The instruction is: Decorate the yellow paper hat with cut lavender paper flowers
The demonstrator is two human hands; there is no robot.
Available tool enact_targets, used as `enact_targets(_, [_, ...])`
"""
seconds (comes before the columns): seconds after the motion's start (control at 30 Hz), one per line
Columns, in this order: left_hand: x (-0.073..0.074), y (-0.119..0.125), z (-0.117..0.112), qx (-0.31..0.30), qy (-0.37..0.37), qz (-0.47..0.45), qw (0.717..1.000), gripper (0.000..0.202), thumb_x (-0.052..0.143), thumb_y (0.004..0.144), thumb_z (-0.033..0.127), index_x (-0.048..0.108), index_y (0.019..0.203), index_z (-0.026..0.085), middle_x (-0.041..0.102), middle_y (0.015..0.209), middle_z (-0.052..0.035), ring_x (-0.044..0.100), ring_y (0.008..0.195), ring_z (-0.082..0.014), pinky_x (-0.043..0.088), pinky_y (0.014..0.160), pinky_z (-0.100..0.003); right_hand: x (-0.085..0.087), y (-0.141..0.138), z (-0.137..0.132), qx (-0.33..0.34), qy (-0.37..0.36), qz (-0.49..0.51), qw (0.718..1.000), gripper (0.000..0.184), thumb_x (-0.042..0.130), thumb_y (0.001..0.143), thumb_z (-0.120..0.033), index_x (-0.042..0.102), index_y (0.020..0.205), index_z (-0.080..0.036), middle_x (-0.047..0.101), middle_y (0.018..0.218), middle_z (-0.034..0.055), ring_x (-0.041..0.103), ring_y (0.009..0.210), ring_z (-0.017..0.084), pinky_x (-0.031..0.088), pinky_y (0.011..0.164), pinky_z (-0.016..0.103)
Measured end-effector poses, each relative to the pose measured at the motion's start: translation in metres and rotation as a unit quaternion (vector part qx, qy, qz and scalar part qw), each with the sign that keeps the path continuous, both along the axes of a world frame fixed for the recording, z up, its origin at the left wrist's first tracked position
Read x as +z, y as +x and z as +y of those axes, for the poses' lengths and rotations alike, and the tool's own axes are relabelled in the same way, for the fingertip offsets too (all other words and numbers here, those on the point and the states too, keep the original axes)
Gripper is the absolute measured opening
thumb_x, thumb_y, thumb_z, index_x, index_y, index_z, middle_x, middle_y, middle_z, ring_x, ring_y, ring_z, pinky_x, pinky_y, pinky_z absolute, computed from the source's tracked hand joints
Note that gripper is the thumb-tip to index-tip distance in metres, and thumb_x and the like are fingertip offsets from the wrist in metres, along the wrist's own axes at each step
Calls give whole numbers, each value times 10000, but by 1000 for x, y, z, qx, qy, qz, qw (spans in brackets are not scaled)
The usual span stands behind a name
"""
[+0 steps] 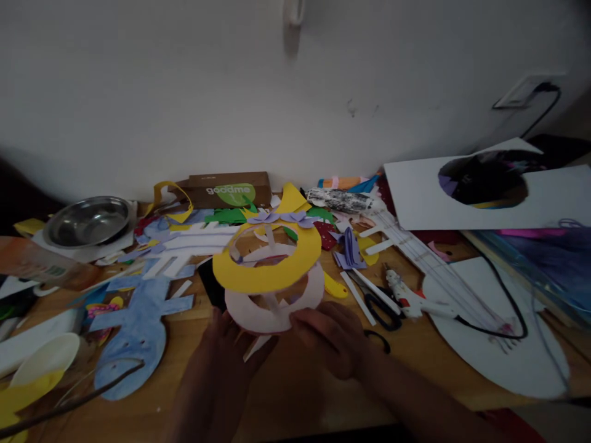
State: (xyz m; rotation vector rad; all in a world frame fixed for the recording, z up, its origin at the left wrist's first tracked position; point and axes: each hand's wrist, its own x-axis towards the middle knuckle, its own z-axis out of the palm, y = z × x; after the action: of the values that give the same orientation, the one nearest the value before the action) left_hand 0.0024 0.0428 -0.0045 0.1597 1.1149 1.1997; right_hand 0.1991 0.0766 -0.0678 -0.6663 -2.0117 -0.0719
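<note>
Between my hands is a paper ring craft. It has a yellow paper ring (pixel 298 271) on top and a pale pinkish-white ring (pixel 258 319) below, with short pale strips joining the two. Yellow points and purple paper petals (pixel 300 218) stand at its far edge. My left hand (pixel 235 344) supports the lower ring from underneath at the near left, its fingers partly hidden by the ring. At the near right edge, my right hand (pixel 332 335) pinches the lower ring between thumb and fingers. Dark-handled scissors (pixel 382 311) lie just beyond my right hand.
A glue gun (pixel 415 298) with a black cord lies at the right beside a white guitar-shaped cutout (pixel 498 363). Leftward are a blue painted cutout (pixel 133 344), a metal bowl (pixel 87 221) and an orange bottle (pixel 41 263). A brown box (pixel 228 189) stands against the wall.
</note>
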Motion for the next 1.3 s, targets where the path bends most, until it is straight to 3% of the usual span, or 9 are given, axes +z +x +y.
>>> enact_targets(0.1, [4, 7, 3, -5, 40, -6, 999, 385, 671, 870, 442, 664, 1187, 223, 680, 1278, -121, 615, 1218, -312, 544, 994, -472, 7, -1, 4, -8, 18, 4, 1000, 268, 568, 909, -49, 642, 1145, -151, 748, 930, 57, 677, 763, 162, 565, 673, 295])
enact_targets(0.23, [-3, 13, 2, -5, 59, -1, 998, 407, 722, 832, 246, 641, 1230, 223, 713, 1221, -109, 666, 1145, -293, 549, 1001, -467, 8, -4, 8, -4, 16, 8, 1000, 261, 568, 908, -46, 650, 1124, -165, 736, 958, 59, 663, 735, 155, 555, 638, 298])
enact_targets(0.43, [-3, 12, 5, 4, 65, 25, 998, 441, 751, 785, 186, 640, 1211, 213, 703, 1259, -106, 702, 1076, -270, 584, 941, -407, 10, 2, 3, -32, 62, -34, 997, 198, 631, 895, -91, 664, 1086, -133, 702, 938, 68, 651, 768, 159, 568, 655, 297])
enact_targets(0.53, [1, 10, 8, 15, 64, 33, 997, 431, 752, 777, 182, 637, 1192, 210, 731, 1195, -94, 729, 994, -250, 594, 924, -417, 28, 9, -4, -64, 95, -44, 992, 212, 668, 898, -177, 673, 1103, -123, 663, 988, 84, 637, 872, 175, 580, 755, 302])
enact_targets(0.67, [4, 11, 9, 27, 59, 30, 997, 455, 753, 769, 160, 623, 1200, 226, 743, 1160, -77, 743, 944, -237, 619, 865, -400, 62, 7, -2, -135, 80, -75, 985, 397, 658, 898, -146, 631, 1289, -211, 653, 1271, 70, 571, 1129, 230, 520, 976, 374])
enact_targets(0.8, [4, 13, 6, 15, 69, 24, 997, 479, 749, 779, 144, 618, 1229, 239, 729, 1193, -74, 746, 918, -213, 628, 828, -359, 83, -3, 12, -95, 37, -134, 986, 416, 571, 961, -144, 567, 1375, -186, 594, 1429, 54, 485, 1341, 261, 430, 1105, 468])
enact_targets(0.97, [0, 13, 4, 19, 88, -4, 996, 428, 735, 811, 144, 624, 1216, 229, 716, 1211, -76, 738, 915, -187, 625, 824, -315, 82, -6, 17, -37, 5, -144, 989, 394, 530, 972, -92, 578, 1361, -130, 588, 1437, 75, 477, 1369, 241, 406, 1146, 441])
enact_targets(1.3, [-3, 12, 5, -3, 91, -6, 996, 475, 708, 846, 171, 594, 1305, 206, 703, 1238, -122, 730, 968, -223, 620, 860, -351, 76, -5, 19, -29, -15, -109, 993, 435, 614, 927, -81, 583, 1361, -112, 631, 1383, 91, 522, 1304, 260, 467, 1098, 455])
